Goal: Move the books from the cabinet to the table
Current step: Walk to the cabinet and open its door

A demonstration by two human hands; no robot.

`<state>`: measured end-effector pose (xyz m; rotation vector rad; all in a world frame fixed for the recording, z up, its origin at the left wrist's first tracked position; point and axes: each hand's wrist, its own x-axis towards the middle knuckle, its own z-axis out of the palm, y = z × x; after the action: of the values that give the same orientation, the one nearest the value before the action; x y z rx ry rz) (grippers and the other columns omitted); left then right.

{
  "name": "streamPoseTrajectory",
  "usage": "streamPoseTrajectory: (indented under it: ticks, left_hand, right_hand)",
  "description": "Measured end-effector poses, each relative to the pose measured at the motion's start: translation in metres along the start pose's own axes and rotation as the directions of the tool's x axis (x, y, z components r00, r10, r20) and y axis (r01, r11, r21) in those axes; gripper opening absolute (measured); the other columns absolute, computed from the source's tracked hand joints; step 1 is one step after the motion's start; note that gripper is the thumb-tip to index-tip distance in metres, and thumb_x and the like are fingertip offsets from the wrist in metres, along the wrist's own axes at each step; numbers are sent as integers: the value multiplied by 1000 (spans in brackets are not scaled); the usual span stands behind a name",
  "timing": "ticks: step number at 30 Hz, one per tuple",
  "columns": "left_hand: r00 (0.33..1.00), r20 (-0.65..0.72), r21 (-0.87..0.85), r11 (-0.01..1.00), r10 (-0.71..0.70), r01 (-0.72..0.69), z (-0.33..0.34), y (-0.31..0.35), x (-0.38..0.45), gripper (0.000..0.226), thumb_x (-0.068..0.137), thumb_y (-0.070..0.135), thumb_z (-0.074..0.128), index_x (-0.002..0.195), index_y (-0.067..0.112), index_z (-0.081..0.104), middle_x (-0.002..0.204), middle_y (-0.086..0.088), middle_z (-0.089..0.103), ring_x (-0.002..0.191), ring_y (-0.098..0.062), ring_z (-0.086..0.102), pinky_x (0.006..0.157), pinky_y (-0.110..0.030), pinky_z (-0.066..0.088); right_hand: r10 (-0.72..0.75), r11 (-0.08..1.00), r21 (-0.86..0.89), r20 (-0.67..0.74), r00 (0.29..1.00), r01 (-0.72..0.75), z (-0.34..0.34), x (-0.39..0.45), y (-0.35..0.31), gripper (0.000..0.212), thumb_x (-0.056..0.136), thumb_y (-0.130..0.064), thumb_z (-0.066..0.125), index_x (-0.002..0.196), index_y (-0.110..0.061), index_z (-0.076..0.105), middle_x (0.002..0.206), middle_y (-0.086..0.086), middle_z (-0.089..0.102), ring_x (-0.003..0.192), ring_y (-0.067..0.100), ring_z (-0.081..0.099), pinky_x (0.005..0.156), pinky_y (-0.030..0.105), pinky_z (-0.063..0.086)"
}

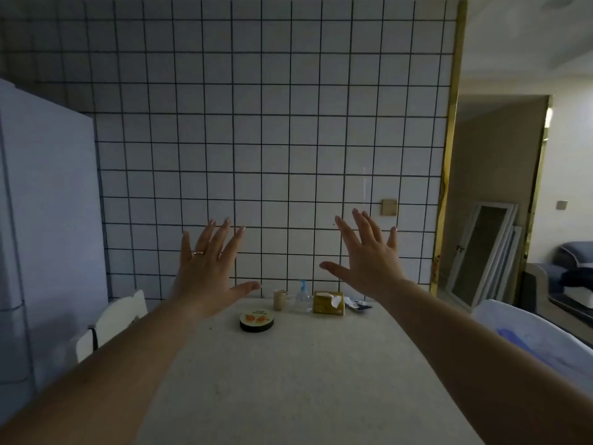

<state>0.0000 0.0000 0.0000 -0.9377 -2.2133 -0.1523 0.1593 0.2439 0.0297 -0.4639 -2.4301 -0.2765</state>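
Observation:
A long pale table stretches ahead of me to a white tiled wall. My left hand is raised above its far half, palm down, fingers spread, holding nothing; a ring sits on one finger. My right hand hovers level with it to the right, also spread and empty. No book and no cabinet are in view.
At the table's far end stand a round black tin, a small cup, a pump bottle and a yellow tissue box. A white chair stands left, a fridge beyond it, a covered chair right.

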Motion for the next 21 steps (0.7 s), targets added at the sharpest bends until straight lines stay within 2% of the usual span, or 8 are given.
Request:
streamPoseTrajectory:
  ticks: [5, 14, 18, 21]
  left_hand:
    - [999, -38, -2, 1000, 6, -6, 3, -4, -3, 99, 63, 91, -1, 141, 34, -26, 158, -5, -11, 145, -27, -11, 114, -60, -3]
    - [1000, -22, -25, 1000, -1, 0, -5, -11, -5, 100, 56, 92, -10, 133, 34, -37, 153, 0, -28, 143, -24, -22, 115, -54, -9]
    - [1000, -22, -45, 999, 1, -2, -3, -15, -11, 100, 58, 91, -9, 135, 34, -36, 152, 1, -27, 145, -24, -17, 116, -53, -6]
    - [1000, -14, -67, 998, 1, -2, 2, -19, -21, 102, 62, 90, -6, 142, 30, -25, 156, 0, -20, 146, -24, -12, 117, -52, -4]
  right_hand:
    - [-14, 1000, -27, -34, 999, 13, 1, -1, -1, 94, 75, -80, 29, 148, -30, -4, 159, 6, -5, 147, 25, -5, 112, 64, 5]
    - [-39, 999, -23, -52, 998, 38, -2, 1, -13, 93, 75, -79, 29, 147, -31, -5, 159, 5, -4, 147, 25, -5, 111, 62, 4]
    - [-62, 998, 18, -48, 997, 63, -3, 1, -27, 93, 76, -77, 33, 148, -30, -4, 159, 6, -3, 147, 25, -3, 112, 60, 6]
    - [-87, 994, 57, -33, 996, 89, 1, -3, -40, 94, 76, -76, 36, 148, -29, -4, 159, 7, -2, 146, 26, -1, 115, 57, 9]
